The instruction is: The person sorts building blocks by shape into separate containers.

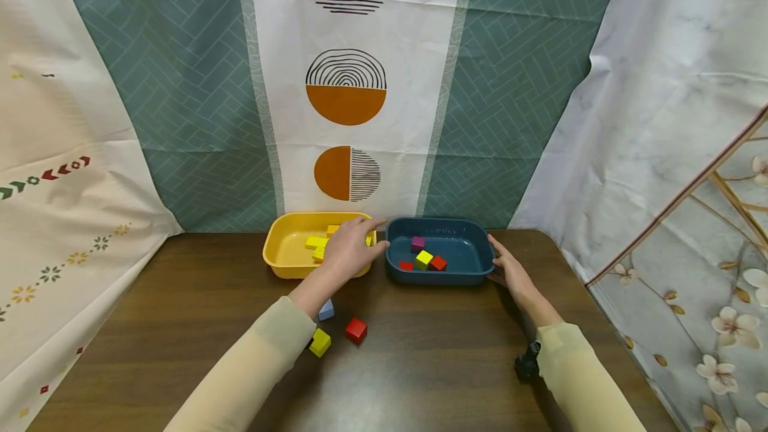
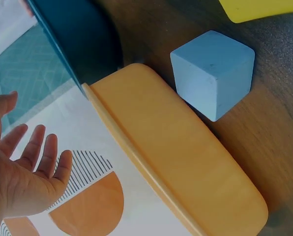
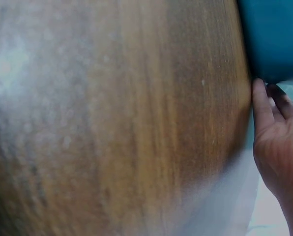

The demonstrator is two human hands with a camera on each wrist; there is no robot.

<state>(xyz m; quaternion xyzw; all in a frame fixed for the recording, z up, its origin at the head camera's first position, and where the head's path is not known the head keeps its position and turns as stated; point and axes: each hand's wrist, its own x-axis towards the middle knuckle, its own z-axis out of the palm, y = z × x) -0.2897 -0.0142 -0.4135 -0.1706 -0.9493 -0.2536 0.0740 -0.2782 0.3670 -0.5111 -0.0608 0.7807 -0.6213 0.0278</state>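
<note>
My left hand (image 1: 348, 245) hovers over the right part of a yellow tray (image 1: 278, 268), fingers loosely extended toward the gap between two trays. The left wrist view shows that hand (image 2: 26, 177) with its fingers spread, nothing in them. At the right end of a dark blue tray (image 1: 444, 277), my right hand (image 1: 515, 275) rests its fingertips against the side wall; in the right wrist view those fingers (image 3: 263, 105) are fairly straight at the tray's corner. Inside the blue tray lie a purple cube (image 1: 417, 244), a yellow cube (image 1: 423, 259) and red blocks (image 1: 439, 263). Several yellow blocks (image 1: 315, 243) lie in the yellow tray, partly hidden by my left hand.
On the brown table (image 1: 432, 359), a light blue block (image 1: 326, 310), a red cube (image 1: 357, 331) and another yellow cube (image 1: 321, 343) sit near my left forearm. A patterned cloth (image 1: 408, 119) hangs behind the trays. A small black object (image 1: 527, 361) is by my right sleeve.
</note>
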